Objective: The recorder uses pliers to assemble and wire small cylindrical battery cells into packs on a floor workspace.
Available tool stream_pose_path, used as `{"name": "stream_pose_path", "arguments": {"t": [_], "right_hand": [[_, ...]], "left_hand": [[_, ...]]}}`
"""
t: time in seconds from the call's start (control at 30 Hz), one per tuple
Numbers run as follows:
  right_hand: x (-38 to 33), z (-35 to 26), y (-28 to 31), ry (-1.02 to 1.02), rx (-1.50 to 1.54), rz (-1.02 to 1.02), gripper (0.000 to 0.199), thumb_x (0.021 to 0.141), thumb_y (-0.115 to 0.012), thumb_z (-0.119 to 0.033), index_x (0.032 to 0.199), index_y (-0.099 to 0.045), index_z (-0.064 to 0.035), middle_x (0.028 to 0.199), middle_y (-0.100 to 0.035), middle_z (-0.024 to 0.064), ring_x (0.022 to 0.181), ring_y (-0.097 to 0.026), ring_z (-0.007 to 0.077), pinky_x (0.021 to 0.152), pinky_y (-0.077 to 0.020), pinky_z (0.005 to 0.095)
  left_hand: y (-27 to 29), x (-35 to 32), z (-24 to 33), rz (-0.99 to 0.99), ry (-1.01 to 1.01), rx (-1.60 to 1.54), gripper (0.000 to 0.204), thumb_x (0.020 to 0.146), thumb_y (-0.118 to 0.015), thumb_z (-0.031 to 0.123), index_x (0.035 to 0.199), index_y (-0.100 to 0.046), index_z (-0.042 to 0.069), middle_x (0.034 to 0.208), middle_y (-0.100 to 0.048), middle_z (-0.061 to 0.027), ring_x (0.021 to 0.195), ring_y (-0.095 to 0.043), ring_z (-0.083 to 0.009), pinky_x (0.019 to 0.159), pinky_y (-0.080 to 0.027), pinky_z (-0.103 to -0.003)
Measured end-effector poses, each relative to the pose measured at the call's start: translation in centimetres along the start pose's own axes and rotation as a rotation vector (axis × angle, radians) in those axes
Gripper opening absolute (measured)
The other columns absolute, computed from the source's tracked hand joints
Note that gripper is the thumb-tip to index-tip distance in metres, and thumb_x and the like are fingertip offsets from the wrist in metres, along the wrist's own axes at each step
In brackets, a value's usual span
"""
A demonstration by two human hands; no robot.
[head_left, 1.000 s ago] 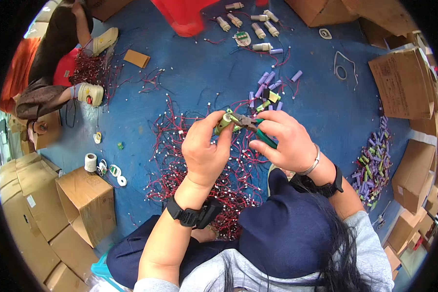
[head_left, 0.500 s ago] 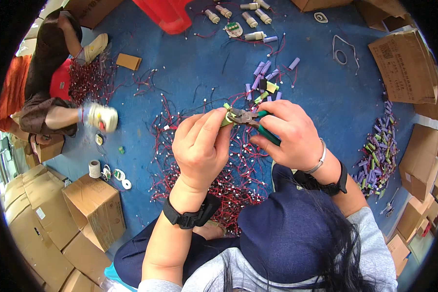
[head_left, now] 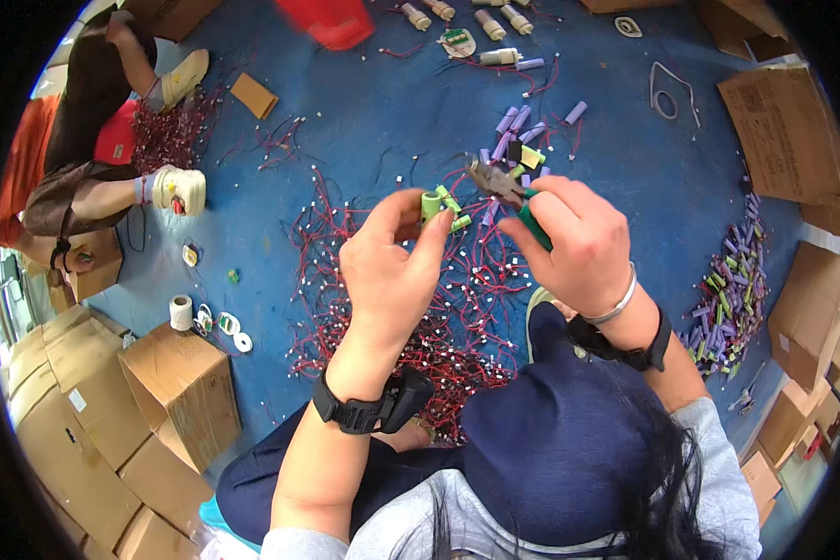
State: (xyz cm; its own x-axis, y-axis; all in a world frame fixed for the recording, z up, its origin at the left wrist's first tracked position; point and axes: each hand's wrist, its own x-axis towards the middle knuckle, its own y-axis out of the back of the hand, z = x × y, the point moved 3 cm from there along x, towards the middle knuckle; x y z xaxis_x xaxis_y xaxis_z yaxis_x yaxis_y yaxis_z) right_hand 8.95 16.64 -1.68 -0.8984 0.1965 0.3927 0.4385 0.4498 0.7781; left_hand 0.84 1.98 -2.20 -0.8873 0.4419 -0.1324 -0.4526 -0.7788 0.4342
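Green-wrapped battery cells (head_left: 439,207) sit pinched in our left hand (head_left: 394,271), fingers closed round them, raised off the floor so the tool can reach; our right hand (head_left: 577,245) grips the green-handled pliers (head_left: 506,189), nose aimed at the cells just beside it; below both hands lies a tangle of red wires (head_left: 420,308) on the blue floor (head_left: 364,112); beyond the right hand, loose purple cells (head_left: 523,126); farther right, a heap of cells (head_left: 730,299); left, cardboard boxes (head_left: 173,392).

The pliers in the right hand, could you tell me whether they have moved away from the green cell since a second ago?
Yes. The pliers have drawn off rightward from the green cell, which the left hand holds; earlier their tips touched it.
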Motion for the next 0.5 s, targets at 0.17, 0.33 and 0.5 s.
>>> {"name": "stream_pose_path", "arguments": {"t": [0.17,0.33,0.5], "right_hand": [[-0.9,0.4,-1.3,0.022,-0.075,-0.484,0.023,0.064,-0.066,-0.025,0.071,-0.053,-0.0068,0.083,-0.054,0.0068,0.076,-0.053,0.0237,0.063,-0.0419,0.0352],[-0.5,0.5,-0.3,-0.004,0.148,-0.287,0.023,0.062,-0.068,-0.021,0.072,-0.054,-0.0064,0.090,-0.053,0.0093,0.083,-0.051,0.0262,0.070,-0.0393,0.0371],[0.3,0.3,0.3,0.065,-0.100,-0.024,0.024,0.056,-0.069,-0.021,0.070,-0.055,-0.0077,0.095,-0.053,0.0086,0.089,-0.049,0.0259,0.076,-0.0366,0.0376]], "left_hand": [[0.9,0.7,-0.8,-0.008,0.069,-0.412,0.023,0.082,-0.053,0.009,0.103,-0.050,-0.001,0.092,-0.059,-0.0111,0.079,-0.055,-0.0123,0.070,-0.044,-0.024],[1.9,1.3,-2.5,0.095,0.339,-0.918,0.016,0.082,-0.053,0.013,0.095,-0.051,0.003,0.096,-0.057,-0.0124,0.082,-0.055,-0.0159,0.072,-0.045,-0.027],[1.1,0.9,-2.9,0.056,0.578,-1.285,0.016,0.083,-0.052,0.015,0.095,-0.052,0.003,0.095,-0.056,-0.0112,0.079,-0.057,-0.0151,0.068,-0.049,-0.026]]}}
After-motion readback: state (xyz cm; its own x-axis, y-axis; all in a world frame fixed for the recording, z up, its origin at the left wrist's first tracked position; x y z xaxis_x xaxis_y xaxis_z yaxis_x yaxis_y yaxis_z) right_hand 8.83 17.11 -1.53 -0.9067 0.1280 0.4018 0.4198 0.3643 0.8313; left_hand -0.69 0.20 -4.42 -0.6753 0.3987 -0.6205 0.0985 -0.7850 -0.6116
